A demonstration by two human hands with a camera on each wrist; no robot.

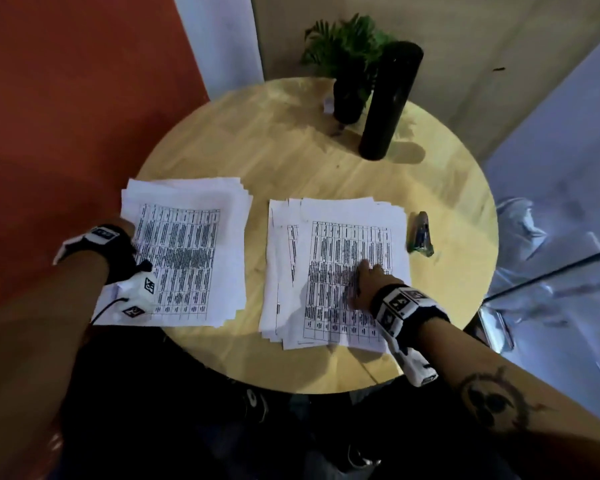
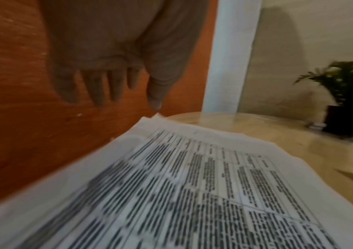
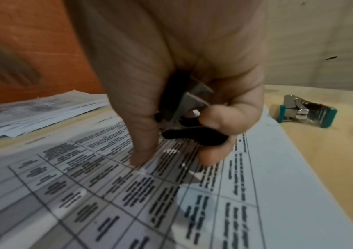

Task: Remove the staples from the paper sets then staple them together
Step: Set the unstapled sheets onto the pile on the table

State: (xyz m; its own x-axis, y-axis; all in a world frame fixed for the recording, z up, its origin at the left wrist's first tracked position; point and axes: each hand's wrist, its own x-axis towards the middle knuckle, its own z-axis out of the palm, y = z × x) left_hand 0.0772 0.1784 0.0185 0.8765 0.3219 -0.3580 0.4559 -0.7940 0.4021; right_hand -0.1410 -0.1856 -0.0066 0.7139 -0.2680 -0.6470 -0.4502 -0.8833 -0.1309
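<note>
Two stacks of printed table sheets lie on the round wooden table (image 1: 291,161). The left paper stack (image 1: 187,251) (image 2: 192,193) has my left hand (image 1: 124,229) (image 2: 111,91) at its left edge, fingers straight and holding nothing. My right hand (image 1: 369,278) (image 3: 171,151) rests on the right paper stack (image 1: 340,244) (image 3: 128,202). It grips a black and metal staple remover (image 3: 190,116), while its index fingertip (image 3: 139,160) presses the top sheet. A green stapler (image 1: 421,233) (image 3: 305,112) lies on the table just right of that stack.
A tall black cylinder (image 1: 390,102) and a potted plant (image 1: 349,64) (image 2: 345,94) stand at the table's far side. The left stack overhangs the table's left edge. An orange surface lies to the left, and a glass-edged object (image 1: 551,271) is on the right.
</note>
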